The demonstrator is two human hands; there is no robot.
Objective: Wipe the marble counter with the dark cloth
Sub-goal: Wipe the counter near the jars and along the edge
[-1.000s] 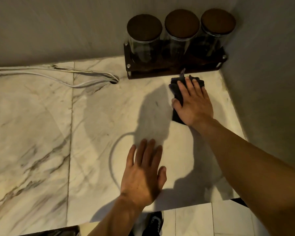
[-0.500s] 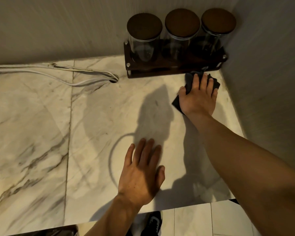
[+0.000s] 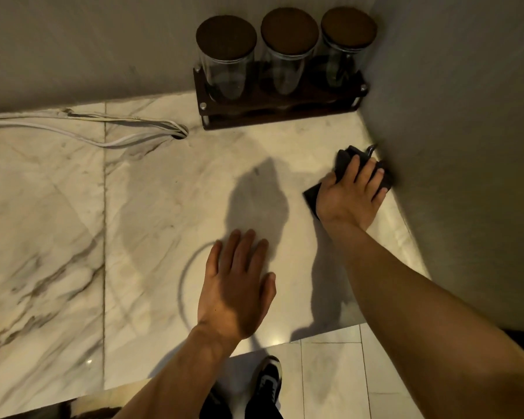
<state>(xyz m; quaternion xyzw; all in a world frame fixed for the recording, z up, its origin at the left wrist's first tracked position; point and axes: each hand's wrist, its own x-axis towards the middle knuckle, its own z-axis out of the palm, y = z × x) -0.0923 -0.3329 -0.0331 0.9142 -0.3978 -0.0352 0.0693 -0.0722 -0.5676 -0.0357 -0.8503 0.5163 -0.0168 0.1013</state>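
Note:
The white marble counter [image 3: 152,207] with grey veins fills the view. My right hand [image 3: 353,193] presses flat on the dark cloth [image 3: 344,161] at the counter's right side, hard against the grey side wall. Most of the cloth is hidden under the palm; its edges stick out beyond the fingertips and at the thumb side. My left hand [image 3: 236,285] lies flat on the marble near the front edge, fingers together, holding nothing.
A dark wooden rack [image 3: 280,111] with three glass jars with brown lids [image 3: 288,52] stands in the back right corner. White cables [image 3: 82,131] run along the back wall into a hole. Grey walls bound the back and right. Below the front edge are floor tiles and my shoes [image 3: 268,385].
My right hand has slid the cloth from in front of the jar rack toward the right and nearer, ending against the side wall. The left hand has stayed planted.

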